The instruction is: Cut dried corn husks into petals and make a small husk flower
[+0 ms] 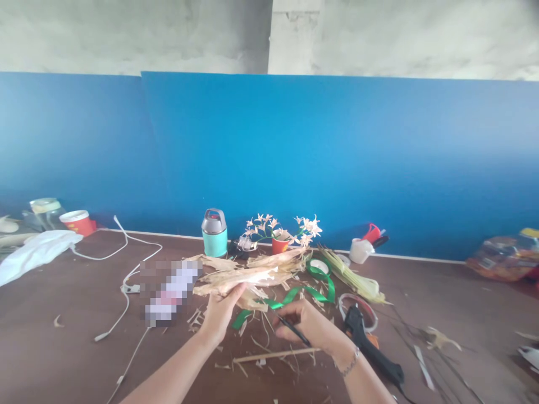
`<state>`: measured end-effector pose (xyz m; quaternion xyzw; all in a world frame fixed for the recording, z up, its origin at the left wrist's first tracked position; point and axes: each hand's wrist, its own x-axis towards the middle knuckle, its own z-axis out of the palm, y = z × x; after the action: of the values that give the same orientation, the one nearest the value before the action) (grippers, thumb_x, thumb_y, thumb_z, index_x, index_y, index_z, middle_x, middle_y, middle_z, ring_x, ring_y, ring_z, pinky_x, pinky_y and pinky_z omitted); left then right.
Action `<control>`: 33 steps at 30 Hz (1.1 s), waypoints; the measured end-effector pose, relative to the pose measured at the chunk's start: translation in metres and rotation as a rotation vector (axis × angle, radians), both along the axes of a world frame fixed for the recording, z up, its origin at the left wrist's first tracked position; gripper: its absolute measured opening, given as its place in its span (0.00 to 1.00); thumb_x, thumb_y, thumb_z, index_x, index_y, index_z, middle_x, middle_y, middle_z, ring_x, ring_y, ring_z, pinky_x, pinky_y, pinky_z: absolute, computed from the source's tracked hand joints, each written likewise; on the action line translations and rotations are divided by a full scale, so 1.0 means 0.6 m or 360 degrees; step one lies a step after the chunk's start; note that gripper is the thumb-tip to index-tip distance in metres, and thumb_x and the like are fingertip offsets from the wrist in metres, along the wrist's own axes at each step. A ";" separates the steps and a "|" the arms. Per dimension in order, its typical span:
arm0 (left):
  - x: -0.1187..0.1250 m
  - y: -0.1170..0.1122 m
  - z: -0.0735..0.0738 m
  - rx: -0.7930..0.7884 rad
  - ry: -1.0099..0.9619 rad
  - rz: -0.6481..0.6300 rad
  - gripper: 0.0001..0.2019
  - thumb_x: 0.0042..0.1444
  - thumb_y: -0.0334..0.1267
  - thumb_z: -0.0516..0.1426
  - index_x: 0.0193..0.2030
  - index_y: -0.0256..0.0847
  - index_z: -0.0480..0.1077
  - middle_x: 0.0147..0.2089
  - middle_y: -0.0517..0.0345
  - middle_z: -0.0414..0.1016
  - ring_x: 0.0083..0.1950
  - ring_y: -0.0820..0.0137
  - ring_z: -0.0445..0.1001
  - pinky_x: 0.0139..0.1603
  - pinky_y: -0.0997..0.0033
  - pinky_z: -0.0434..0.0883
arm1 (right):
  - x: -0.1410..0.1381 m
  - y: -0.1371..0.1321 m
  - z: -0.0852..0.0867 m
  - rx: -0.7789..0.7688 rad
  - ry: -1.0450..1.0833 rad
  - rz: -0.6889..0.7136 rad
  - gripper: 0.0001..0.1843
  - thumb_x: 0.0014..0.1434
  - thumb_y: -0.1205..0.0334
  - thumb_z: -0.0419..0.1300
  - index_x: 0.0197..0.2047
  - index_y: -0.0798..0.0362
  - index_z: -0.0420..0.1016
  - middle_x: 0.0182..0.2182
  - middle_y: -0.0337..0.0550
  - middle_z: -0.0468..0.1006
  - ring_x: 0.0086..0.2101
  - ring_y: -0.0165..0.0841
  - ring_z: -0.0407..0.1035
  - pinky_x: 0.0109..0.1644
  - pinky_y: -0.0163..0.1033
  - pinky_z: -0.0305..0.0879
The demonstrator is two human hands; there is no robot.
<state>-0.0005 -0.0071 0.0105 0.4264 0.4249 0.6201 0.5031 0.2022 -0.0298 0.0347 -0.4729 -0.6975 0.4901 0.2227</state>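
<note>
A pale dried corn husk (240,276) is pinched in my left hand (223,314), thumb on top, above the middle of the table. My right hand (309,328) is closed around a slim black pen-like tool (293,330), just right of the husk and apart from it. Its exact kind is too small to tell. More dried husks lie behind the held one and are partly covered by it. Green ribbon (314,292) curls from its roll beside my right hand. Husk scraps and a thin stick (275,355) lie below my hands.
Beyond the husks stand a turquoise flask (215,238) and a red cup (279,243) with husk-coloured flowers. On the right are a black glue gun (370,345), a tape roll (374,321) and a bundle of green stalks (351,275). White cables (126,303) run along the left.
</note>
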 end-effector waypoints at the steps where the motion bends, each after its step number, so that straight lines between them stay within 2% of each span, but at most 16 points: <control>1: 0.001 0.000 -0.001 -0.0004 -0.0008 0.0000 0.17 0.45 0.40 0.63 0.44 0.39 0.75 0.43 0.52 0.79 0.49 0.58 0.73 0.53 0.60 0.67 | 0.000 0.000 0.000 -0.0005 0.0008 0.0001 0.07 0.44 0.64 0.62 0.28 0.58 0.77 0.16 0.33 0.61 0.19 0.23 0.50 0.21 0.30 0.46; 5: 0.004 -0.002 -0.004 -0.0080 -0.0051 -0.0008 0.18 0.45 0.41 0.63 0.45 0.38 0.74 0.44 0.51 0.79 0.51 0.57 0.72 0.55 0.59 0.65 | 0.000 0.003 -0.006 -0.0005 0.0039 -0.0020 0.08 0.44 0.63 0.63 0.28 0.58 0.78 0.14 0.32 0.59 0.18 0.22 0.48 0.20 0.30 0.44; 10: 0.006 -0.004 -0.011 -0.0185 -0.0129 -0.0007 0.20 0.44 0.42 0.63 0.45 0.39 0.74 0.45 0.52 0.78 0.52 0.56 0.71 0.55 0.58 0.64 | 0.001 0.007 -0.017 0.0043 0.0095 -0.0099 0.10 0.42 0.61 0.65 0.29 0.58 0.79 0.17 0.36 0.67 0.20 0.24 0.54 0.22 0.30 0.51; 14: 0.006 -0.004 -0.015 -0.0239 -0.0111 -0.0037 0.19 0.45 0.44 0.63 0.42 0.36 0.75 0.46 0.48 0.77 0.53 0.54 0.71 0.55 0.56 0.64 | 0.000 0.008 -0.023 0.0038 0.0090 -0.0132 0.10 0.41 0.61 0.66 0.29 0.57 0.80 0.17 0.35 0.68 0.20 0.24 0.55 0.22 0.30 0.52; 19: 0.011 -0.006 -0.015 -0.0248 -0.0184 -0.0084 0.19 0.44 0.44 0.63 0.42 0.36 0.75 0.45 0.48 0.78 0.51 0.55 0.72 0.54 0.58 0.66 | -0.004 0.007 -0.023 -0.0008 0.0142 -0.0150 0.10 0.40 0.63 0.66 0.30 0.58 0.80 0.17 0.35 0.69 0.20 0.24 0.56 0.23 0.30 0.53; 24: 0.013 -0.008 -0.015 -0.0301 -0.0267 -0.0119 0.20 0.43 0.44 0.64 0.43 0.36 0.75 0.45 0.47 0.78 0.51 0.54 0.72 0.53 0.58 0.67 | -0.008 0.006 -0.019 0.0057 0.0104 -0.0169 0.08 0.41 0.63 0.64 0.27 0.58 0.79 0.16 0.33 0.66 0.19 0.23 0.54 0.22 0.29 0.52; 29: 0.017 -0.010 -0.011 -0.0379 -0.0370 -0.0164 0.19 0.43 0.44 0.64 0.41 0.36 0.76 0.44 0.48 0.79 0.50 0.56 0.73 0.52 0.61 0.69 | -0.007 0.008 -0.030 0.0124 0.0044 -0.0230 0.10 0.41 0.62 0.64 0.28 0.59 0.78 0.17 0.35 0.69 0.20 0.24 0.56 0.23 0.30 0.53; 33: 0.021 -0.009 -0.012 -0.0458 -0.0363 -0.0048 0.19 0.40 0.43 0.66 0.40 0.35 0.76 0.45 0.46 0.78 0.50 0.57 0.73 0.51 0.61 0.69 | -0.008 0.010 -0.041 0.0146 0.0090 -0.0262 0.12 0.41 0.61 0.65 0.31 0.59 0.79 0.20 0.38 0.73 0.21 0.27 0.61 0.25 0.31 0.58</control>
<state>0.0118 -0.0128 0.0030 0.2833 0.4431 0.5896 0.6130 0.1974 -0.0235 0.0099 -0.5039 -0.6714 0.4508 0.3034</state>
